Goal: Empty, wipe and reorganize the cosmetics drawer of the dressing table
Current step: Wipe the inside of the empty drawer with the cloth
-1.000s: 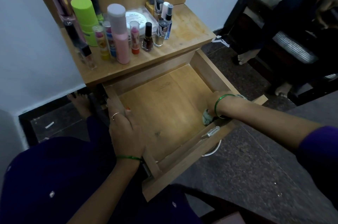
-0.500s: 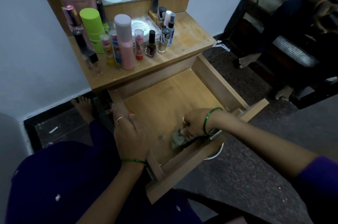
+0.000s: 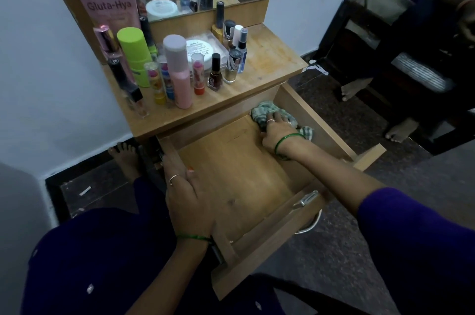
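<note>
Person seen from above, dressed in a dark purple garment dotted with small pale motifs. The right sleeve is the same purple and ends above the elbow, leaving the forearm bare. The left hand carries 1 thin ring on a finger, orange polish on the thumbnail, and a thin green bangle at the wrist. The right hand carries 1 ring and a green bangle. One bare foot shows beside the wall.

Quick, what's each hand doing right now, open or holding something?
Left hand: fingers curled over the left wall of the drawer, gripping it.
Right hand: open, fingers pressing the cloth into the drawer's far right corner.
</note>
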